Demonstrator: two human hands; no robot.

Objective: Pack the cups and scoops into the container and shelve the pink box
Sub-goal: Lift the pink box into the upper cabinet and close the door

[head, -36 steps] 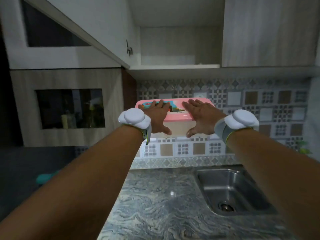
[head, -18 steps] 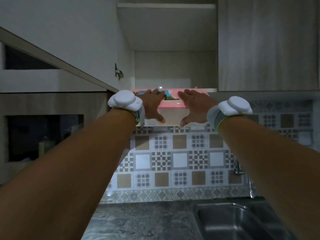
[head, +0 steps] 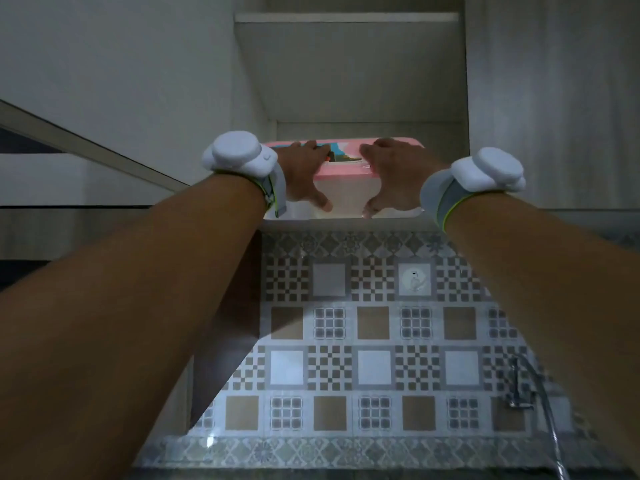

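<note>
Gripping pink box (head: 341, 174) | both hands | on cabinet shelf (head: 346, 221)

The box (head: 343, 188) sits on the cabinet shelf (head: 346, 223) above the tiled wall (head: 363, 323), left hand (head: 304, 174) and right hand (head: 394, 174) on its near side.

Both forearms bare, no sleeves. Left wrist device (head: 241, 156): white, rounded, puck-shaped housing on a grey strap (head: 275, 188) edged in yellow-green. Right wrist device (head: 493, 170): same pattern; its strap possibly elastic fabric, lighting too dim to confirm.
</note>
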